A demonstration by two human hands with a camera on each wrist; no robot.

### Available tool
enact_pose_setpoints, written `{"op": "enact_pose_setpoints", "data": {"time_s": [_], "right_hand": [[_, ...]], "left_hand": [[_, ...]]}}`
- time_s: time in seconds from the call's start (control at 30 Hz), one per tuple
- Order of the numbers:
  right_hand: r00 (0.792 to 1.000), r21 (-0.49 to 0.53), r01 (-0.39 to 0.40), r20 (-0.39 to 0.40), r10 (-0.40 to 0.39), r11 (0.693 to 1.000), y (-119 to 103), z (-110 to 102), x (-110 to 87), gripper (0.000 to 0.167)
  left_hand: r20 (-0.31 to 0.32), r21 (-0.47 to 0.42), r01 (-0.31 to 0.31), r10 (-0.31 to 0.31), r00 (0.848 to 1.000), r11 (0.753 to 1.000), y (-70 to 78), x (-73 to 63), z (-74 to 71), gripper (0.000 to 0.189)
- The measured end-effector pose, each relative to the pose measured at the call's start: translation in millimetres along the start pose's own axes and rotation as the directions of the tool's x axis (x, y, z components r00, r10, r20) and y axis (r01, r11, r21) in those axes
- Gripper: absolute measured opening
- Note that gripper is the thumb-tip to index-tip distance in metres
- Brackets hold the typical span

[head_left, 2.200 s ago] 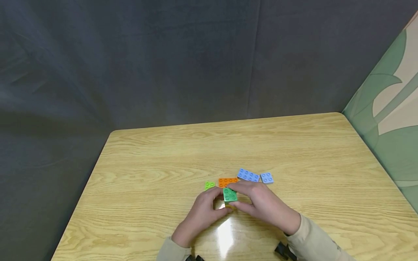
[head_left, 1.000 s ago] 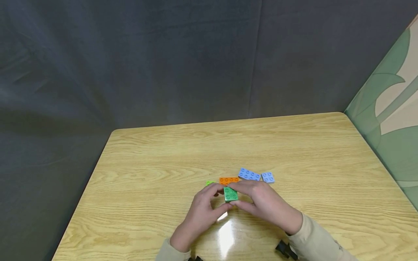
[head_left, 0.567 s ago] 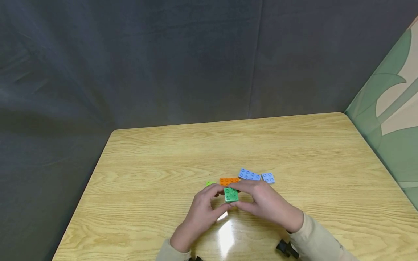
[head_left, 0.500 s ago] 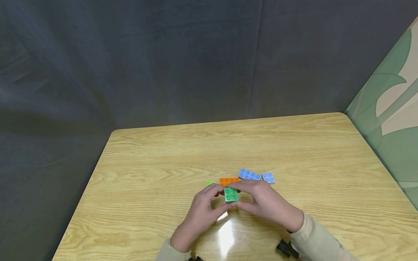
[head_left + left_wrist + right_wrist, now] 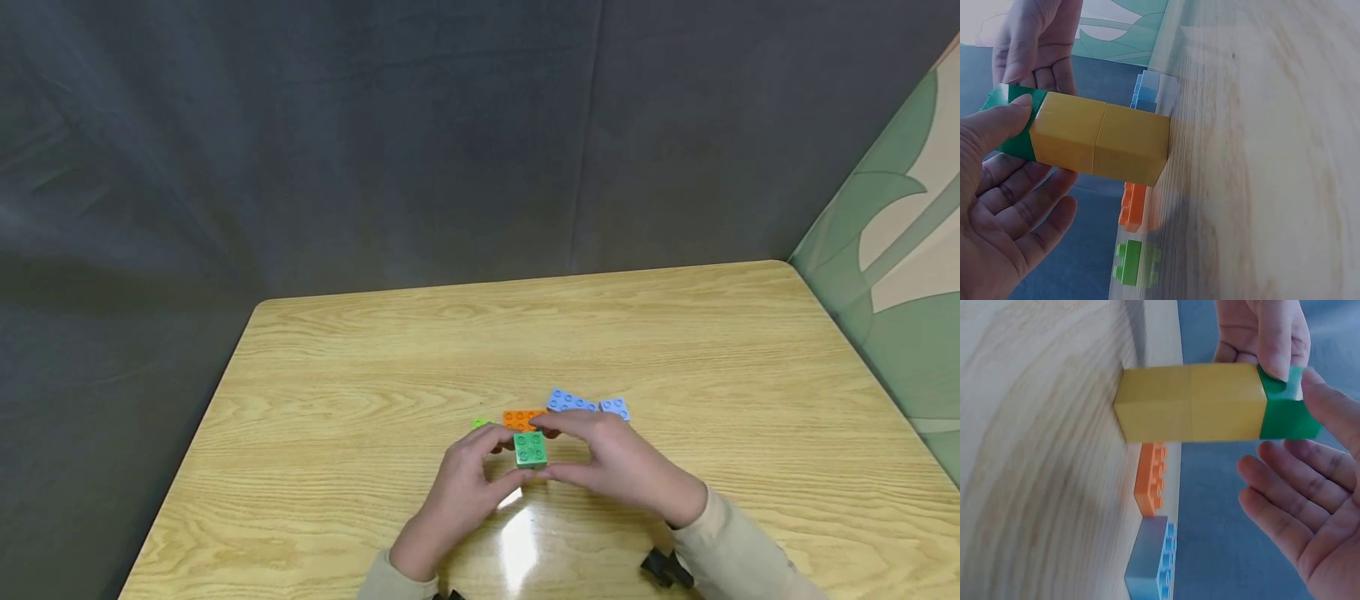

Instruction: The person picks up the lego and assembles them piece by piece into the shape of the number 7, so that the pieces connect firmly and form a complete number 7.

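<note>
A stack of bricks stands between both hands: two yellow bricks [image 5: 1097, 137] under a green brick [image 5: 530, 450], its lower end right at the table surface. My left hand [image 5: 468, 475] pinches the green brick, thumb on one face and fingers toward the opposite side. Around the right side of the same brick is my right hand [image 5: 618, 462], its thumb and index finger spread slightly wider than the brick, fingertips close by its edges. Its other fingers [image 5: 1279, 519] hang loosely apart. From above, the green brick mostly hides the yellow ones.
Just beyond the hands lie an orange brick [image 5: 522, 420], a long blue brick [image 5: 570, 401], a small blue brick [image 5: 615, 408] and a lime green brick [image 5: 482, 423], partly covered by the left hand. The wooden table [image 5: 375, 358] ends at a dark curtain [image 5: 420, 142].
Green brick has come down onto the yellow ones and sits straight. In the last half second my right hand has eased slightly right, its index finger off the brick's corner. The left keeps its place.
</note>
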State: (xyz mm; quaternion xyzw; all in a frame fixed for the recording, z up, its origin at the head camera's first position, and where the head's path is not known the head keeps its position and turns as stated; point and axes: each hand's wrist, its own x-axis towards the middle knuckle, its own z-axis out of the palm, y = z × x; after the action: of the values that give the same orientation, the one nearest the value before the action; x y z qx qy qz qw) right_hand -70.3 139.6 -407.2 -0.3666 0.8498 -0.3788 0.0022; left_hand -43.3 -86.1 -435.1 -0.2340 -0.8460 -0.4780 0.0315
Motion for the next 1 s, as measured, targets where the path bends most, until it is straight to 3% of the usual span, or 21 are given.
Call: {"op": "enact_pose_setpoints", "data": {"time_s": [0.2,0.63,1.0], "right_hand": [[0.998,-0.014,-0.055,0.037,0.056,0.998,7,-8,-4.3,0.058],[0.998,-0.044,-0.050,-0.028,0.049,0.998,21,-6,-3.5,0.052],[0.994,-0.056,-0.105,0.006,0.106,0.993,28,4,4.4,0.049]], "left_hand": [[0.014,-0.003,0.027,-0.027,1.000,1.000,1.0,-0.4,-0.6,0.034],[0.034,-0.017,0.046,-0.045,0.998,0.999,1.1,0.2,-1.3,0.032],[0.040,-0.025,0.043,-0.042,0.998,0.999,0.5,0.6,-1.9,0.031]]}}
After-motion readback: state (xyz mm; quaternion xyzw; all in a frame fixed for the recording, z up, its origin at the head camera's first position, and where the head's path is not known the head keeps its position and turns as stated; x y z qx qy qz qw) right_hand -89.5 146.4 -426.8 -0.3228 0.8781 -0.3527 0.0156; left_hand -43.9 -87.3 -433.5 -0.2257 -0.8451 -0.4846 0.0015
